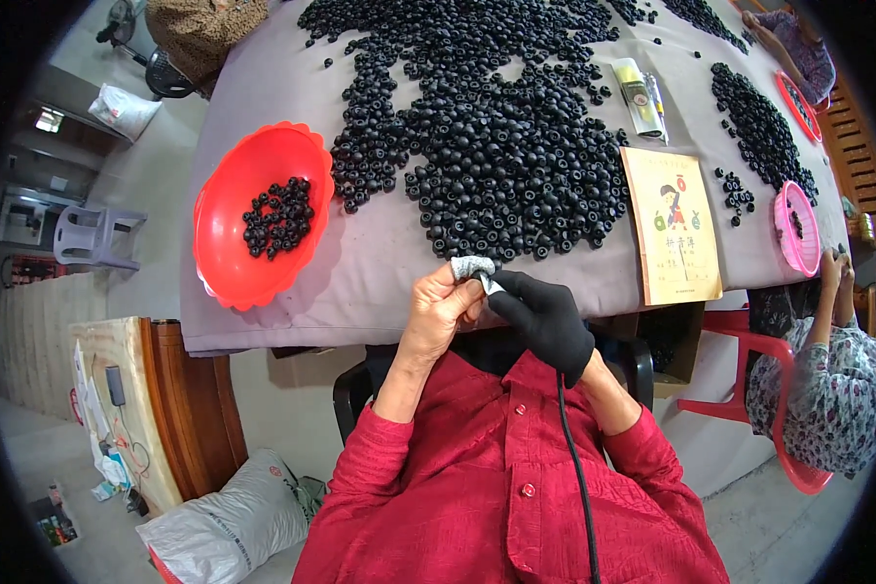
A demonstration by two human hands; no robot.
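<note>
My left hand (436, 310), bare with a pale grey-white wrap (473, 265) around a fingertip, is closed in a pinch at the table's near edge. Against it presses my right hand (547, 316), in a black glove with a white wrap showing at a fingertip; its fingers are closed too. Whatever is pinched between the fingertips is too small and hidden to name. Just beyond them spreads a big heap of small round black pieces (516, 165) with holes. To the left, a red scallop-edged bowl (222, 229) holds a small cluster of the same pieces.
A yellow booklet (672, 263) lies right of the heap, below a clear packet (637, 97) and a pen. Farther right are another black heap (764, 127) and a pink basket (798, 243). Another person (818, 389) sits on a red chair (730, 414). A black cable (576, 467) hangs from my right wrist.
</note>
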